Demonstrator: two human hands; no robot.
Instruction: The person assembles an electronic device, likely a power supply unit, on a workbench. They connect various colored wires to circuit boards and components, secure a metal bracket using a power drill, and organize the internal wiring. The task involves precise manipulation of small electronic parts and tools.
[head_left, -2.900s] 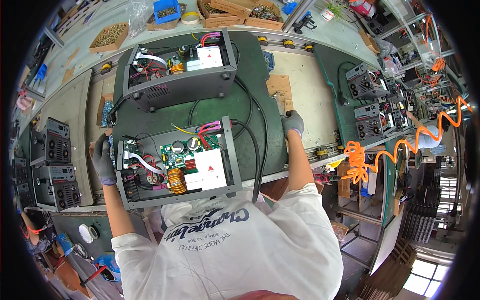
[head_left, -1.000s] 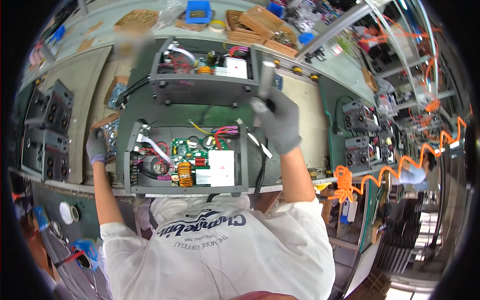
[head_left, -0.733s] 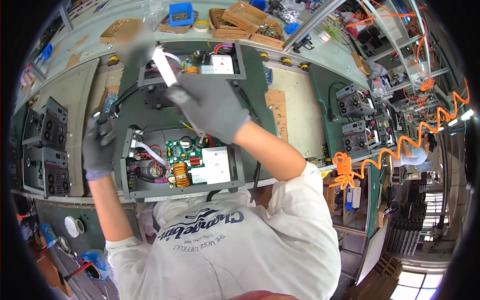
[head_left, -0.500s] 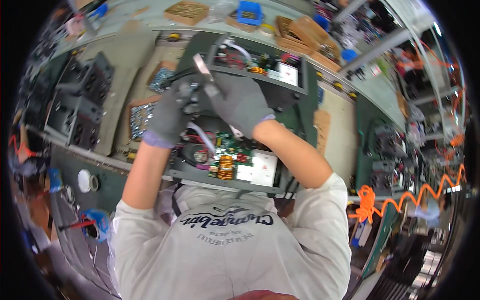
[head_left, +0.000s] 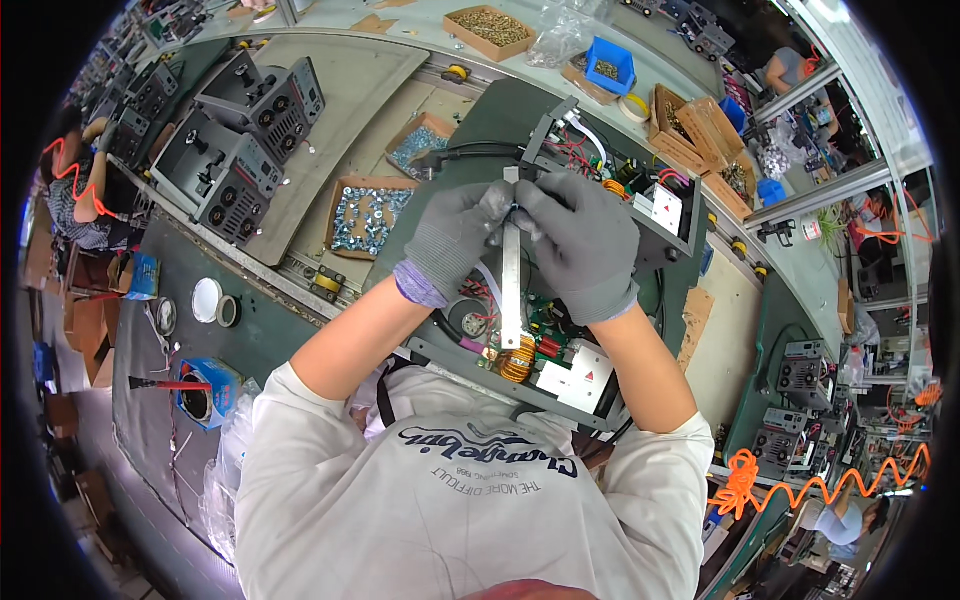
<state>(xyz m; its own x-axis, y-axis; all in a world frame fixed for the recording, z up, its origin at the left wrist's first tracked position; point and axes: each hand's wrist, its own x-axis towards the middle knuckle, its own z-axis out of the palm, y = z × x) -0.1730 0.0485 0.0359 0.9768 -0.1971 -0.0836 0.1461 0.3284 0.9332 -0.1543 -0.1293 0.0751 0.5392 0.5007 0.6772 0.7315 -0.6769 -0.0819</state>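
Observation:
My gloved left hand (head_left: 449, 238) and gloved right hand (head_left: 588, 243) meet in front of me, fingers closed around the upper part of a flat silver metal bar (head_left: 511, 290). The bar's long end points toward me, over an open device chassis (head_left: 470, 369) with a circuit board, an orange-wound coil (head_left: 518, 360) and a white block (head_left: 585, 378). My right fingers pinch the bar. The left fingertips are closed beside it on something small, mostly hidden. A second open chassis (head_left: 688, 243) with wires stands just beyond my hands.
Left of my hands lie a cardboard tray of bolts (head_left: 333, 236) and another tray of small fasteners (head_left: 388, 158). Assembled grey units (head_left: 228, 170) stand farther left. A blue bin (head_left: 627, 56) and cardboard boxes (head_left: 660, 140) line the far shelf. An orange coiled hose (head_left: 740, 482) hangs at right.
The view has turned, so the bench appears shifted right. The bar has swung from slanting across my right hand to pointing toward me, and my hands have come together on it.

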